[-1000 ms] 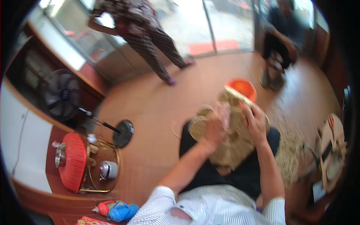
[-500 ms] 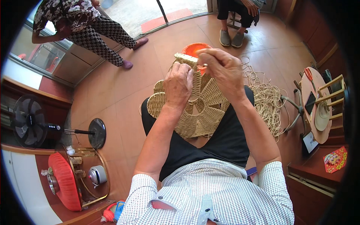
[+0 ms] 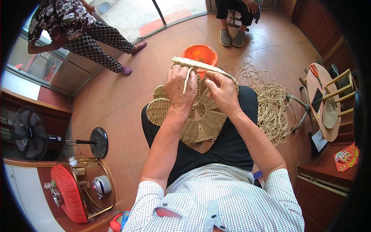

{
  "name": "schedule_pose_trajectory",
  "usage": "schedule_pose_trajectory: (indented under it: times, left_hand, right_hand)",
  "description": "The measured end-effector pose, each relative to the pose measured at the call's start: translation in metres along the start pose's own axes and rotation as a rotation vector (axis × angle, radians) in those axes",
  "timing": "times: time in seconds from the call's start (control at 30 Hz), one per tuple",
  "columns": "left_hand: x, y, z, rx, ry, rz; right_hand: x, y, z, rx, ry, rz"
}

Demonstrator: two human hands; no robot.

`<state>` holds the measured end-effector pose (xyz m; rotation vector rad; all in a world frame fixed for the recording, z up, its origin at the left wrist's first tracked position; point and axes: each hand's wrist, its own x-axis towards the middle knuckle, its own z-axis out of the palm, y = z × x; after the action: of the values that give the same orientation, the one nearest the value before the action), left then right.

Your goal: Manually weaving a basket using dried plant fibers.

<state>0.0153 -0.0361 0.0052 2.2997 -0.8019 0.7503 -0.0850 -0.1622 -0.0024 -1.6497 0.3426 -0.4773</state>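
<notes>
Across my lap lies a flower-shaped piece woven from straw cord (image 3: 158, 112), with ribbed petals around a small opening. My left hand (image 3: 180, 86) is closed around an upper petal, its knuckles up. A loose end of cord (image 3: 187, 80) crosses over that hand's fingers. Beside it, my right hand (image 3: 222, 92) has its thumb and fingers curled together at the same raised part. What its fingertips pinch is hidden. A pale braided edge (image 3: 189, 62) runs above both hands.
An orange-red basin (image 3: 205, 53) stands on the floor beyond the weaving. Loose cord (image 3: 266, 104) is heaped to my right, near a round table (image 3: 336, 127). A fan (image 3: 31, 132) and a heater-like appliance (image 3: 101, 185) are at left. Two people (image 3: 96, 38) are ahead.
My right hand has come down and closer to the left hand. The weaving's upper edge has turned, and a cord end now shows over my left fingers. More of the basin is visible.
</notes>
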Motion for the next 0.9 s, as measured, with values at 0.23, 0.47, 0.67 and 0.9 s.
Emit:
schedule_pose_trajectory:
  times: [0.23, 0.47, 0.67, 0.9]
  left_hand:
    - [-0.003, 0.004, -0.023, -0.021, -0.307, -0.177]
    - [-0.002, -0.012, 0.022, -0.819, -0.662, -0.285]
    - [0.009, -0.04, -0.017, -0.926, -0.548, -0.351]
    - [-0.002, 0.018, 0.0, -0.661, -0.546, -0.444]
  right_hand:
    - [0.005, -0.006, 0.019, 0.224, -0.091, 0.12]
    - [0.033, 0.024, -0.004, -0.527, -0.147, -0.208]
    - [0.039, 0.019, 0.077, 0.371, 0.181, 0.033]
    - [0.022, 0.028, 0.025, 0.52, 0.122, 0.201]
